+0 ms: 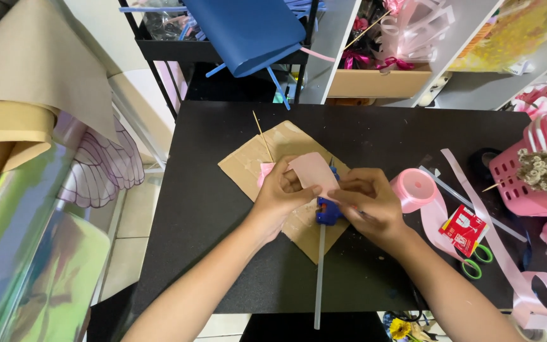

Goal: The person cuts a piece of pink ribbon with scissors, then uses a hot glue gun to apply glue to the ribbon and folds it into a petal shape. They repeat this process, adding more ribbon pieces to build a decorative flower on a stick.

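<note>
Over the cardboard sheet [284,183], left hand [280,193] and right hand [365,199], grips pinched on pink ribbon piece [313,171]

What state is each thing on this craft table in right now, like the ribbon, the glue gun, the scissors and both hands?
Left hand: grip closed on the pink ribbon piece.
Right hand: grip pinching the same piece.
Pink ribbon piece: held up, curved, over the cardboard.
Cardboard: lying flat.
Blue glue gun: lying down, glue stick loaded.
Ribbon roll: partly unrolled.
Scissors: lying untouched; blades hidden.
Wooden skewer: lying on the cardboard.
</note>
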